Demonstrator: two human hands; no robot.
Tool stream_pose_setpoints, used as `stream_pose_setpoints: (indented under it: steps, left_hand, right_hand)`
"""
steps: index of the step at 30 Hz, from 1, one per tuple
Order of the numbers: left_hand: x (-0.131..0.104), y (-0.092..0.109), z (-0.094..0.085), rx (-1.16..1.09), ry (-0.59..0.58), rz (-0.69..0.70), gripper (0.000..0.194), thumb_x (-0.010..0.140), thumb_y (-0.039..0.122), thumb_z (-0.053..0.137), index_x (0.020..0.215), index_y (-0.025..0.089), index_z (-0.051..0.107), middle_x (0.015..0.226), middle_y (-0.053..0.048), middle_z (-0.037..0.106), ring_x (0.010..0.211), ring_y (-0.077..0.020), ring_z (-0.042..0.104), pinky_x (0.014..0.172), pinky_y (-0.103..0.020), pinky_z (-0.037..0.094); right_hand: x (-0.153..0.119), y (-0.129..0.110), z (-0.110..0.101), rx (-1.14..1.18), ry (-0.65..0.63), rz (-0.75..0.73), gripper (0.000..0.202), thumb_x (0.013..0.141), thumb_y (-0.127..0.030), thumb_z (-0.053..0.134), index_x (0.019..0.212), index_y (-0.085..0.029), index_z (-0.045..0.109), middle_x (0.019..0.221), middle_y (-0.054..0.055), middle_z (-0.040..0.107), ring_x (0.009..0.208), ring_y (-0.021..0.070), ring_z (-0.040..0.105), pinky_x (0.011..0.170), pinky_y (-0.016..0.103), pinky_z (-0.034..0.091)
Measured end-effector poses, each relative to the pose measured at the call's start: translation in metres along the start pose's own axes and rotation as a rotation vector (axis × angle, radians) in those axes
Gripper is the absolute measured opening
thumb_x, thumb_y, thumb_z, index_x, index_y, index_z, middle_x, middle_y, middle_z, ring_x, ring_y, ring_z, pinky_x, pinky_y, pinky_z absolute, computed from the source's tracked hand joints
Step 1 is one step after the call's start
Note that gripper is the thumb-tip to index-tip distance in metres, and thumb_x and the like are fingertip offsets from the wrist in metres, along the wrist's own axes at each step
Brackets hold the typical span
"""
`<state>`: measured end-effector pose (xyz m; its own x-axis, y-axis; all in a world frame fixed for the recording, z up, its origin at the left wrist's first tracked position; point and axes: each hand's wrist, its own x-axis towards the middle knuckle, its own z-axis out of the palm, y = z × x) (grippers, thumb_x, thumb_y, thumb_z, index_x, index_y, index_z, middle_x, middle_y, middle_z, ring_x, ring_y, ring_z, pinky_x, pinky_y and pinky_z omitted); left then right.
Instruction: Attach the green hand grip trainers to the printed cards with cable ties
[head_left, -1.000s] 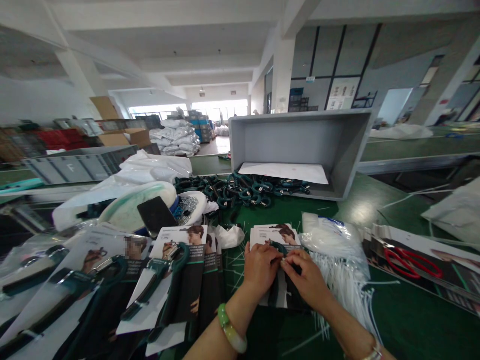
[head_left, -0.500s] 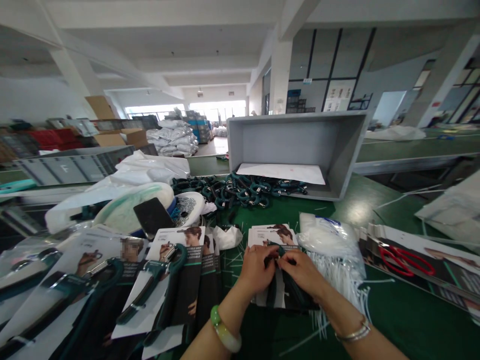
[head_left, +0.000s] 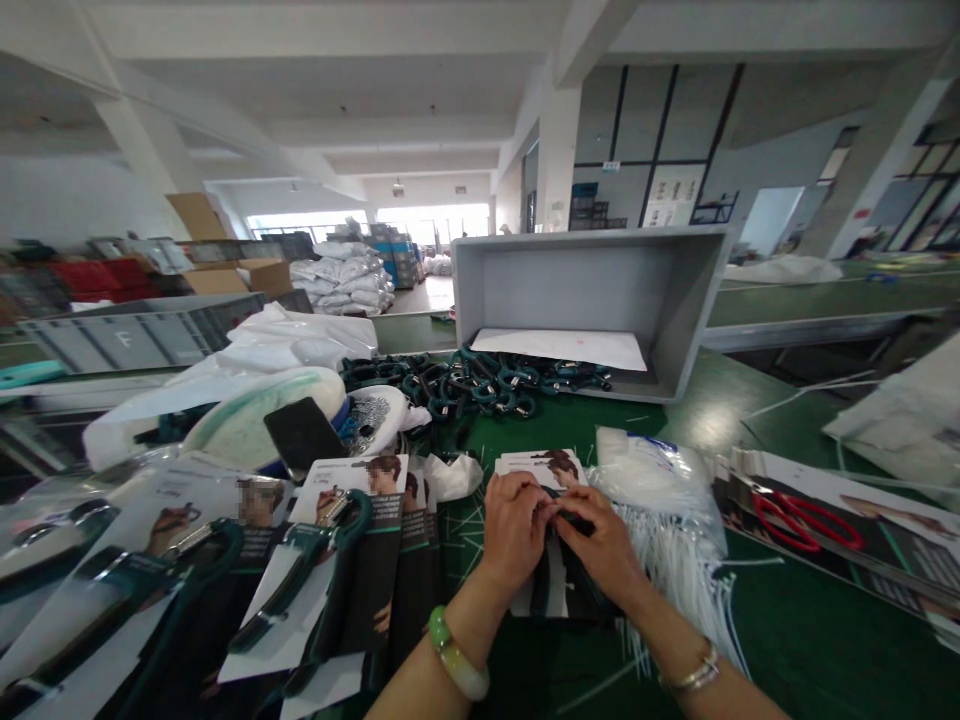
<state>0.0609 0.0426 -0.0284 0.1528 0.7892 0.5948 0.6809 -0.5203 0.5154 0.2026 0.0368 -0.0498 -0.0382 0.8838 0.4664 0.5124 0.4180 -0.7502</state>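
Straight ahead, a hand grip strengthener (head_left: 541,588) lies on a printed backing card (head_left: 523,461) on the green table. My left hand (head_left: 513,528) is curled over the upper part of the strengthener from the left. From the right, my right hand (head_left: 604,545) meets it, fingers bent and fingertips nearly touching those of the left. Both hands are closed at the strengthener's top; the exact pinch point is hidden by the fingers. Right beside my right hand lies a bundle of white cable ties (head_left: 671,550), partly in a clear plastic bag (head_left: 660,465).
Carded strengtheners (head_left: 296,570) overlap at left, near a dark phone (head_left: 304,437) and a dish of small metal parts (head_left: 375,418). Loose strengtheners (head_left: 480,385) pile before a grey crate (head_left: 585,280) on its side. Red-handled scissors (head_left: 806,520) rest on stacked cards at right.
My left hand has rolled upward and over the strengthener's top, and my right hand has shifted slightly along with it. The view has drifted a little; the strengthener and card stay in place.
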Motion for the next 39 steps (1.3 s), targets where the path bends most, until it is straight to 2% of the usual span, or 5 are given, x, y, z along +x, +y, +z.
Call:
stream_pose_setpoints:
  steps: [8,16,23,31,39]
  left_hand:
    - [0.001,-0.001,-0.006,0.008,0.132,0.332,0.017,0.082,0.014,0.045,0.075,0.018,0.060,0.084,-0.004,0.057,0.084,-0.0163,0.053,0.094,-0.043,0.036]
    - [0.010,0.002,-0.021,-0.063,0.223,0.153,0.010,0.080,0.017,0.050,0.076,0.017,0.059,0.084,-0.006,0.057,0.085,-0.0184,0.052,0.075,-0.034,0.043]
    - [0.005,0.001,-0.008,-0.122,0.179,0.250,0.016,0.083,0.015,0.045,0.075,0.017,0.059,0.087,-0.006,0.055,0.086,-0.0168,0.051,0.076,-0.031,0.043]
    - [-0.018,-0.007,-0.001,0.062,-0.103,-0.222,0.028,0.078,0.020,0.051,0.106,0.022,0.055,0.110,-0.006,0.057,0.100,-0.0222,0.050,0.086,-0.037,0.041]
    - [-0.016,-0.001,-0.001,0.151,-0.214,-0.382,0.028,0.076,0.016,0.049,0.096,0.030,0.061,0.110,0.002,0.059,0.097,-0.0190,0.051,0.082,-0.031,0.039]
  right_hand:
    - [0.021,-0.007,0.000,-0.252,-0.247,-0.031,0.017,0.073,-0.017,0.054,0.083,-0.021,0.067,0.101,0.008,0.059,0.095,0.0215,0.055,0.085,0.036,0.042]
    - [0.017,-0.004,0.009,-0.039,-0.108,-0.327,0.015,0.082,-0.024,0.051,0.086,-0.023,0.065,0.093,0.006,0.061,0.091,0.0182,0.056,0.080,0.033,0.045]
    - [0.034,-0.016,0.001,-0.522,-0.288,-0.112,0.014,0.074,-0.021,0.055,0.081,-0.021,0.068,0.101,0.008,0.062,0.093,0.0225,0.057,0.076,0.033,0.045]
    - [0.042,0.008,-0.008,-0.390,-0.145,-0.087,0.019,0.083,-0.026,0.049,0.079,-0.021,0.067,0.087,0.005,0.067,0.086,0.0187,0.060,0.076,0.029,0.045]
    - [-0.001,-0.005,-0.011,-0.656,-0.114,-0.319,0.019,0.083,-0.021,0.051,0.072,-0.019,0.066,0.073,0.006,0.059,0.078,0.0218,0.051,0.067,0.032,0.040]
